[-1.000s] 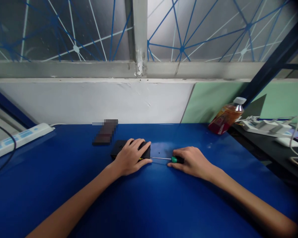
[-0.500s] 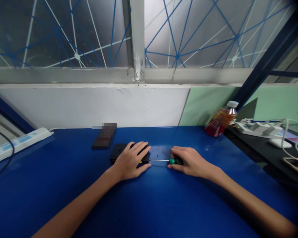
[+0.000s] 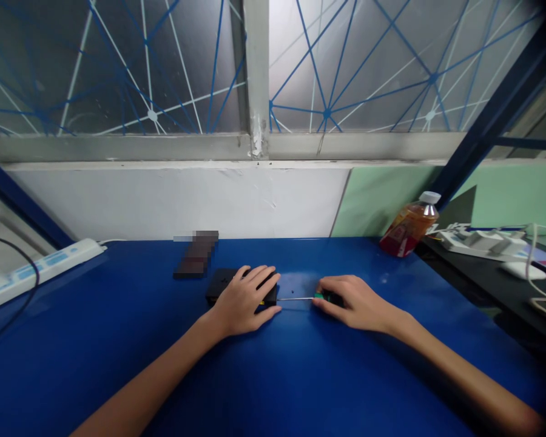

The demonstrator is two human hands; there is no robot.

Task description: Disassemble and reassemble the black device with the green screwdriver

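A black box-shaped device (image 3: 218,283) lies on the blue table, largely covered by my left hand (image 3: 244,301). The fingers of that hand lie across its top and the thumb is at its front right corner. My right hand (image 3: 349,301) is closed round the green and black handle of a screwdriver (image 3: 296,298). The thin metal shaft points left and its tip meets the right side of the device. A tiny dark piece (image 3: 292,291) rests on the table just behind the shaft.
Behind the device is a dark flat object (image 3: 196,255), partly pixelated. A white power strip (image 3: 40,273) lies at the left. A bottle of reddish drink (image 3: 409,226) leans at the back right, near a black surface with white cables and another power strip (image 3: 482,241).
The whole view has shifted slightly, with things now a little lower and further right. The fingers of my right hand have closed further over the green handle.
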